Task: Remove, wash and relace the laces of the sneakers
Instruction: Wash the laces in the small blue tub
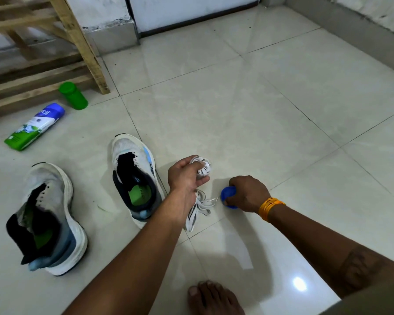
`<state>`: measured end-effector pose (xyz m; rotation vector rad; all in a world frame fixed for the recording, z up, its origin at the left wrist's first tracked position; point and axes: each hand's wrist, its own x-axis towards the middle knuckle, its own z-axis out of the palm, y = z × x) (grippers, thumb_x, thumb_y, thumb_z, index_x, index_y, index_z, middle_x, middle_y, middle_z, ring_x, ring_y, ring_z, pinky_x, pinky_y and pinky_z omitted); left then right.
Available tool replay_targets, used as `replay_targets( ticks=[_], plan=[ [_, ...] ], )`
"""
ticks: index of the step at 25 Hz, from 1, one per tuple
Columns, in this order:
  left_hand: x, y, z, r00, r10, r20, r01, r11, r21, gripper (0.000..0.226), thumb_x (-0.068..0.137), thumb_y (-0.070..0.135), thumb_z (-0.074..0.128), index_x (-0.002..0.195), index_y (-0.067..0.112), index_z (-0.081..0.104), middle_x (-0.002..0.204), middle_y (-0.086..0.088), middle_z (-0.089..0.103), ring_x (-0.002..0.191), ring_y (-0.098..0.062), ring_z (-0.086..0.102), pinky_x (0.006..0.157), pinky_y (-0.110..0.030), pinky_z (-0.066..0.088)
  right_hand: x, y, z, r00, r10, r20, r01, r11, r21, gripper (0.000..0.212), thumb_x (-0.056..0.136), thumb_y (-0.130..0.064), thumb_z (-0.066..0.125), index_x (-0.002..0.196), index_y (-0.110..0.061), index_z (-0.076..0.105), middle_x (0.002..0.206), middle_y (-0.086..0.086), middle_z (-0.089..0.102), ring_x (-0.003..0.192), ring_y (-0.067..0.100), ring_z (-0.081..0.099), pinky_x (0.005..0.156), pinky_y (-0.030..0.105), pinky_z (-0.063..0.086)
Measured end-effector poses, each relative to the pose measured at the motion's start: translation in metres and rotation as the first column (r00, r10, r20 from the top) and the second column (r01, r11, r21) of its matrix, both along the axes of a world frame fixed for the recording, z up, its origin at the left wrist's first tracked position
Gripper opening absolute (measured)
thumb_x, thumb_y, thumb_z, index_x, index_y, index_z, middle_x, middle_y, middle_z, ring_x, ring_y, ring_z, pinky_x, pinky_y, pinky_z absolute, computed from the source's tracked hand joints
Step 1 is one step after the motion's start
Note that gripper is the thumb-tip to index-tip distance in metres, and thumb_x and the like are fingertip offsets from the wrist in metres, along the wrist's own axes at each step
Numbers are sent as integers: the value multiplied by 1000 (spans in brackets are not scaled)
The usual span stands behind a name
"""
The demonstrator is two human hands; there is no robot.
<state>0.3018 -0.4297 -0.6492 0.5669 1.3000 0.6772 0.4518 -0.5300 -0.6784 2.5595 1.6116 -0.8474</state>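
- Your left hand (pixel 187 176) reaches forward over the tiled floor (pixel 248 110), fingers curled round a bunched white lace (pixel 203 167).
- A second lace (pixel 198 210) lies loose on the floor just under that wrist.
- Your right hand (pixel 248 193), arm stretched low, grips a small blue object (pixel 228 194) against the floor.
- Both sneakers (pixel 135 178) stand unlaced to your left, well apart from each other.

Glossy pale tiled floor (pixel 248 105), wooden slatted rack (pixel 32 62) at left; white scuffed wall (pixel 105 10) behind
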Motion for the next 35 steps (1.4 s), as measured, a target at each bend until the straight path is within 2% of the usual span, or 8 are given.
replay_targets(
  ticks=[4,6,9,12,15,19,24,35],
  plan=[
    [-7,-5,2,1000,5,4,-5,1000,8,29,82,-6,76,108,5,74,103,-17,75,75,-27,73,62,-35,63,-7,13,10,902,-251,-352,370,870,327,14,87,-33,68,89,-21,62,83,1,65,77,29,66,69,44,56],
    [-9,-7,3,1000,2,29,-2,1000,8,28,84,-6,75,110,3,73,103,-19,75,74,-27,73,61,-34,63,-18,24,18,886,-152,-438,360,820,445,13,93,-35,60,98,-24,66,87,-2,66,79,25,68,72,50,58],
    [-10,-2,8,995,56,79,-56,998,-3,27,86,-6,72,112,2,72,92,-17,76,68,-26,72,64,-35,64,-44,30,28,949,-26,-314,208,801,562,26,99,-46,58,116,-31,69,101,-8,63,90,10,61,79,32,53],
    [-13,3,8,994,48,98,-47,999,-10,27,88,-7,70,114,2,72,97,-19,78,77,-29,76,64,-34,63,-50,29,26,923,-35,-383,275,756,593,24,98,-46,63,116,-33,72,119,-8,58,106,2,56,83,17,46],
    [-13,3,10,988,-3,155,3,1000,-2,23,93,-4,64,113,2,74,102,-20,77,89,-31,77,70,-34,63,-47,35,21,891,15,-455,321,688,651,21,94,-27,74,115,-25,76,120,-7,65,113,-4,54,96,24,48],
    [-13,6,18,970,31,239,-18,998,-57,24,96,7,54,104,0,76,102,-25,74,88,-33,76,76,-38,63,-51,43,23,882,19,-470,343,657,671,24,92,-27,75,116,-27,75,121,-15,63,115,-17,49,91,32,55],
    [-16,10,15,965,29,260,-27,1000,-13,30,108,9,43,111,4,72,109,-19,76,96,-32,76,80,-40,62,-52,44,20,885,27,-466,337,652,679,27,92,-30,75,119,-32,74,137,-9,62,126,1,55,85,29,59],
    [-17,14,18,974,48,223,-64,996,65,27,101,22,65,115,1,71,110,-22,75,99,-36,75,81,-41,63,-53,56,23,802,73,-593,412,651,637,28,89,-23,80,116,-28,78,134,-10,65,125,0,58,83,15,54]
  ],
)
